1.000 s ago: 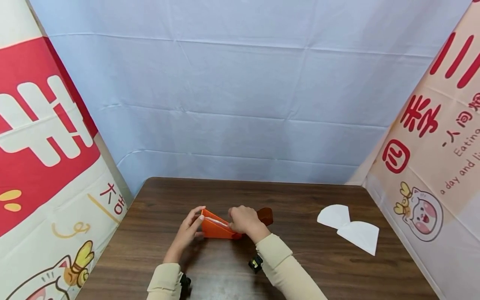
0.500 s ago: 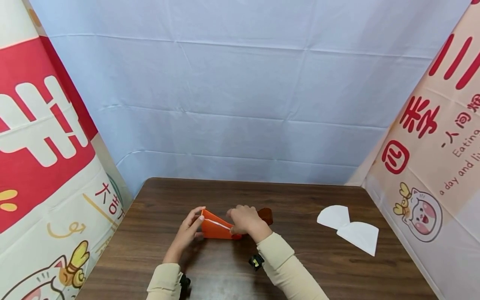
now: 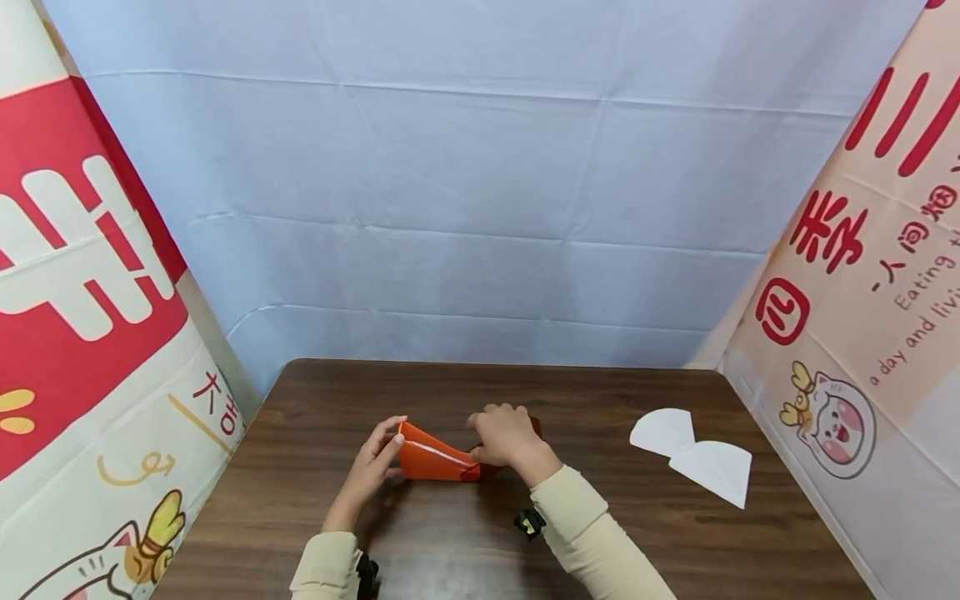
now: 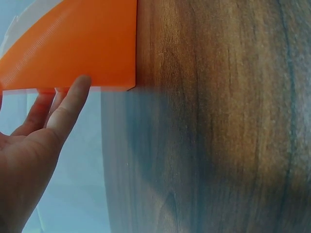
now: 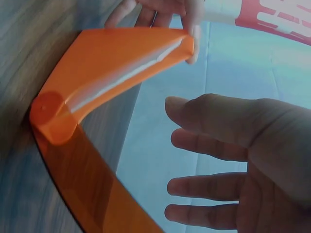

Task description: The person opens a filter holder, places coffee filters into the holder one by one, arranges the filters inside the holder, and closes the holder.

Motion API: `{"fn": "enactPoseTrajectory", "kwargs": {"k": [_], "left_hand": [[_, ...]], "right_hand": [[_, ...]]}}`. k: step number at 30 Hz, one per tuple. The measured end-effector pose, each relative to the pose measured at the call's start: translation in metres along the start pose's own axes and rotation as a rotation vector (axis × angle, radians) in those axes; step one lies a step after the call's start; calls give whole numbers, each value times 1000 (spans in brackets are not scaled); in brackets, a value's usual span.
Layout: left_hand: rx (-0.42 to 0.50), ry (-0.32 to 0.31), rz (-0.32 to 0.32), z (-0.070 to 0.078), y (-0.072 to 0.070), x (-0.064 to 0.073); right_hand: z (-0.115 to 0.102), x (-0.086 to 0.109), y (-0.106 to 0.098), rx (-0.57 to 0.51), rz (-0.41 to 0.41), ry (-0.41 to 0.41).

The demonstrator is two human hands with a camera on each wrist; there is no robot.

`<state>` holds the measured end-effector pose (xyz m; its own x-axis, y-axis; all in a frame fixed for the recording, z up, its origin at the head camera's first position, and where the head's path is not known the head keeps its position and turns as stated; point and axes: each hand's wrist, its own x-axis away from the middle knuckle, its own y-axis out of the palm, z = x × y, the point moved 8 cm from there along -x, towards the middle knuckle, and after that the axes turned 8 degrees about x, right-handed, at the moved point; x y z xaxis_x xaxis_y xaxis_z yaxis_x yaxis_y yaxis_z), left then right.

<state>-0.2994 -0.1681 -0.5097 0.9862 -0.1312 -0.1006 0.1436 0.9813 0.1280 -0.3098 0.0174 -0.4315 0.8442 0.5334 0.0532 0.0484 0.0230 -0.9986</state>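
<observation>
An orange filter paper holder (image 3: 431, 460) stands on edge on the table, its brown see-through lid (image 5: 97, 179) swung out from a round hinge. White filter paper (image 5: 131, 73) shows along its open slot. My left hand (image 3: 369, 467) holds the holder's left end; in the left wrist view one fingertip (image 4: 83, 80) lies on the orange face and other fingers are behind it. My right hand (image 3: 512, 437) hovers by the lid side. In the right wrist view its fingers are extended with nothing between them, apart from the holder. In the head view it covers part of the lid.
Two white fan-shaped filter papers (image 3: 663, 432) lie overlapping at the right of the brown wooden table (image 3: 600, 508). A pale cloth (image 3: 465, 208) hangs behind the table, and printed cloths (image 3: 847, 350) hang at both sides.
My right hand has drawn to the right, away from the holder's slot, covering more of the lid. My left hand keeps its hold on the left end. The head view has shifted slightly.
</observation>
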Motion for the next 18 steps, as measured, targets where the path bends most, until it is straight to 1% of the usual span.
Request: {"fn": "enactPoseTrajectory", "kwargs": {"k": [12, 18], "left_hand": [[20, -2, -12, 2, 1, 1], [15, -4, -3, 3, 1, 1]], "right_hand": [[26, 11, -2, 4, -7, 56], [37, 16, -4, 12, 19, 80]]}}
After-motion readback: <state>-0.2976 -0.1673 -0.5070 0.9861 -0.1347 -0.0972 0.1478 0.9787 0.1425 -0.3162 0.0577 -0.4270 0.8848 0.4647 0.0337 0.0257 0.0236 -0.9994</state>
